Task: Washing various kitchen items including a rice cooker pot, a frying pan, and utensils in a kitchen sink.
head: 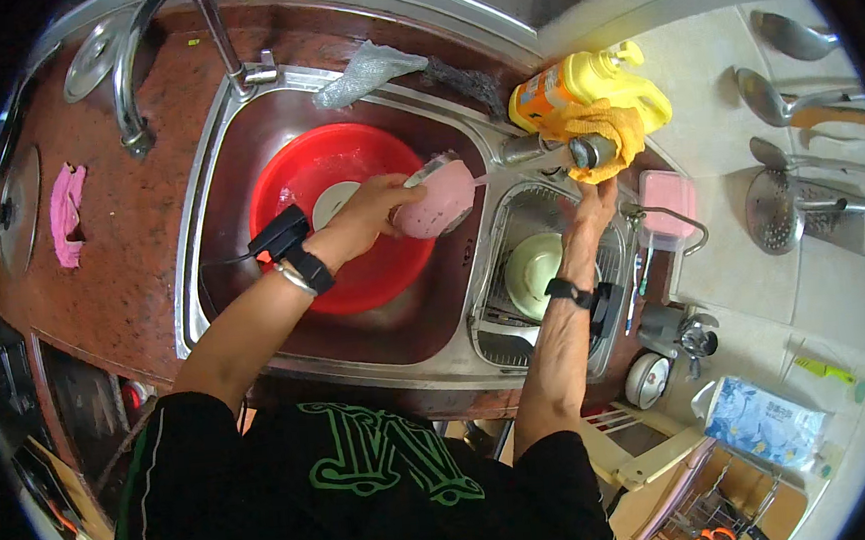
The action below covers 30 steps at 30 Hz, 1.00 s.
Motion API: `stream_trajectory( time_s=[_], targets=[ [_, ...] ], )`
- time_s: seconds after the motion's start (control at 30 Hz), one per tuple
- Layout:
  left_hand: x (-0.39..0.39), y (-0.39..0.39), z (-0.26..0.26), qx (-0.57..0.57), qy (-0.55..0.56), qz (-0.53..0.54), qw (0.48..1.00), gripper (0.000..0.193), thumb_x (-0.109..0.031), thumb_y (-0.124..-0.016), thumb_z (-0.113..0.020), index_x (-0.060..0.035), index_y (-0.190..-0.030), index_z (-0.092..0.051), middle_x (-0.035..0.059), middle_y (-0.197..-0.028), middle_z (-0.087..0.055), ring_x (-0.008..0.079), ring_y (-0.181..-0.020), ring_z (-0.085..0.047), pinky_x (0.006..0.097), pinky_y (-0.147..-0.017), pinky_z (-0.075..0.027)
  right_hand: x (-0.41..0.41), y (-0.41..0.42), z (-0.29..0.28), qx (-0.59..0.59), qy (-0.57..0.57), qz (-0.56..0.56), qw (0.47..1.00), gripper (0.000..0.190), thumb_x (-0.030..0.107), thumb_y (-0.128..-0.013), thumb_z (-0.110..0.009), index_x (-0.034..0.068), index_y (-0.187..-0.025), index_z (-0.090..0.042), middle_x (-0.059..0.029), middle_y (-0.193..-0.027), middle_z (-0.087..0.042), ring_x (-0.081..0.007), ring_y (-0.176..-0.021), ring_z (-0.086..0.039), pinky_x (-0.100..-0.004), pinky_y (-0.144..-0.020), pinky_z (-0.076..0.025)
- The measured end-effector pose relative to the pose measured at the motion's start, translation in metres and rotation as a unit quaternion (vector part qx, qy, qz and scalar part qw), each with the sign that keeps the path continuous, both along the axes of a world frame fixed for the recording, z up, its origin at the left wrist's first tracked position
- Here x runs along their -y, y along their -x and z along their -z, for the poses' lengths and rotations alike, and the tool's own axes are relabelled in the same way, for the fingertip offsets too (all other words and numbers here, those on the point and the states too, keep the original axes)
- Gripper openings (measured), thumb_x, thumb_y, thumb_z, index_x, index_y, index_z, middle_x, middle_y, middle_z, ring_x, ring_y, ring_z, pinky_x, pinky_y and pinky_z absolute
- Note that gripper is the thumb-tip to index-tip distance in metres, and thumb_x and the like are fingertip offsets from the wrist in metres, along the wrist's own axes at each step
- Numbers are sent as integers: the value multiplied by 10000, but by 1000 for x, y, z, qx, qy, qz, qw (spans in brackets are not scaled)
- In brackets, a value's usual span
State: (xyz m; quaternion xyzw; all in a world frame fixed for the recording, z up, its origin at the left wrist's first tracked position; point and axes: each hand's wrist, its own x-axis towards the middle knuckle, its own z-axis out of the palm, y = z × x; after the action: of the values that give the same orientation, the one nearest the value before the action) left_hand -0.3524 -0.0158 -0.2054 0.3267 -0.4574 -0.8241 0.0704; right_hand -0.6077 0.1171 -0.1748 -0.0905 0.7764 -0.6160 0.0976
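Observation:
My left hand (368, 214) grips a pink bowl (439, 198), tilted on its side above the right part of a red plastic basin (266, 259). A pale round dish (335, 201) lies in the basin, partly behind that hand. The basin stands in the large bowl of a stainless steel sink (438, 345). My right hand (594, 195) is raised at a yellow cloth (603, 122), its fingertips hidden there, so its grip is unclear. Beside the cloth are a dark scouring pad (584, 152) and a metal cylinder (522, 148). Below my right forearm, a pale green bowl (530, 271) sits in a wire drainer (504, 212).
A yellow pump bottle (570, 83) stands behind the cloth. The faucet (126, 88) arches at the left corner. Bubble-wrap-like plastic (370, 71) lies on the back rim. A pink cloth (67, 213) rests on the left counter. Ladles (763, 96) hang at right near a pink-lidded box (667, 201).

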Motion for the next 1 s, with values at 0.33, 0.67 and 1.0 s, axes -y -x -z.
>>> stream_trajectory(
  time_s=[0.33,0.67,1.0],
  targets=[
    [14,-40,-3,-175,-349,-9,920,480,-303,-837,-488,-55,-1234,-377,133,-1213,-457,360,-1103,-447,595,-810,-390,-38,-44,-5,-93,-45,-70,992,442,168,-777,-590,26,-1181,-479,-76,-1062,-572,-127,-708,-588,-219,-480,-422],
    [-35,-28,-3,-83,-335,102,933,435,-326,-831,-518,-63,-1169,-446,84,-1157,-499,284,-1008,-509,515,-758,-444,-104,-132,5,476,193,-236,825,299,270,-813,-541,11,-951,-484,-61,-636,-535,-179,-411,-509,-276,-341,-416],
    [47,-71,174,362,261,-34,894,639,-223,-740,-619,-65,-1287,-330,137,-1252,-434,274,-1159,-396,422,-909,-367,-176,-68,43,367,178,98,908,297,310,-859,-478,36,-974,-491,-75,-715,-514,-161,-462,-452,-326,-401,-393]
  ],
)
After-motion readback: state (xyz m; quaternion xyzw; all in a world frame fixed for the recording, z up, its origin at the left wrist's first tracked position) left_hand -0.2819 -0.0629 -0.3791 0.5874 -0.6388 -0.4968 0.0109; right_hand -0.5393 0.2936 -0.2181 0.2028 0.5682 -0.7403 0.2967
